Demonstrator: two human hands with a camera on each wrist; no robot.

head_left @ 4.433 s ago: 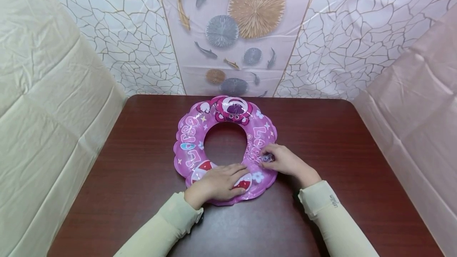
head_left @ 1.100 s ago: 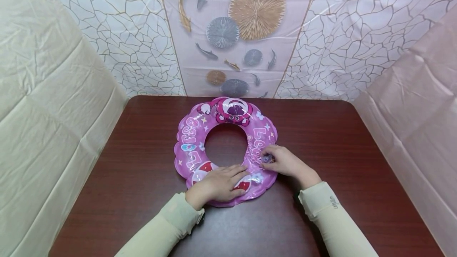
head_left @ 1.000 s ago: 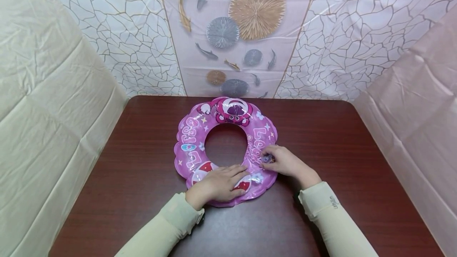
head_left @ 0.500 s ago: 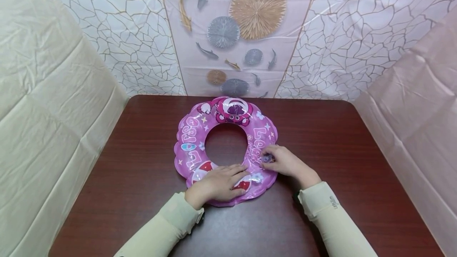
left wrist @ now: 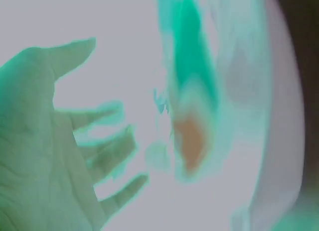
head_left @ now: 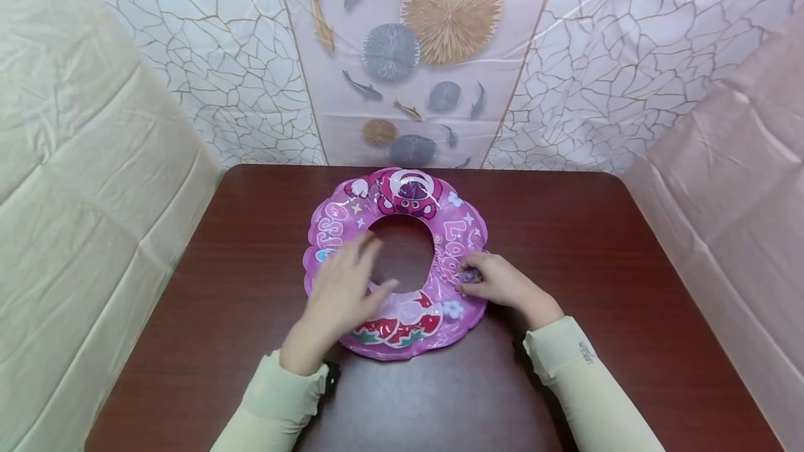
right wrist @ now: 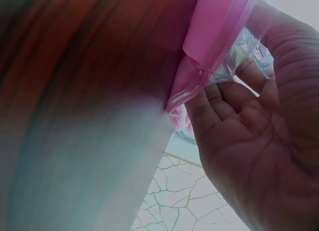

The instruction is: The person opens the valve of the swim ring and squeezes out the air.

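A pink inflatable swim ring [head_left: 461, 229] with a bear, strawberries and white lettering lies flat on the table. My left hand [head_left: 339, 284] hovers over its left front part, fingers spread and holding nothing. The left wrist view shows that hand [left wrist: 45, 141] with its palm in sight and thumb apart, the ring blurred beyond. At the ring's right side, my right hand [head_left: 502, 284] pinches a small, clear, bluish plastic part [head_left: 470, 275] of the ring. In the right wrist view, clear crumpled plastic [right wrist: 244, 49] sits between thumb and fingers, beside the pink edge; its exact shape is hidden.
The dark reddish-brown table [head_left: 597, 250] extends on both sides of the ring. A patterned wall covering [head_left: 452, 117] rises behind its far edge, and pale cloth hangings [head_left: 82, 180] flank the left and right.
My left hand has lifted off the ring's front and moved left and up, uncovering the strawberry print. The right hand stays at the same place on the ring, which lies nearly where it was.
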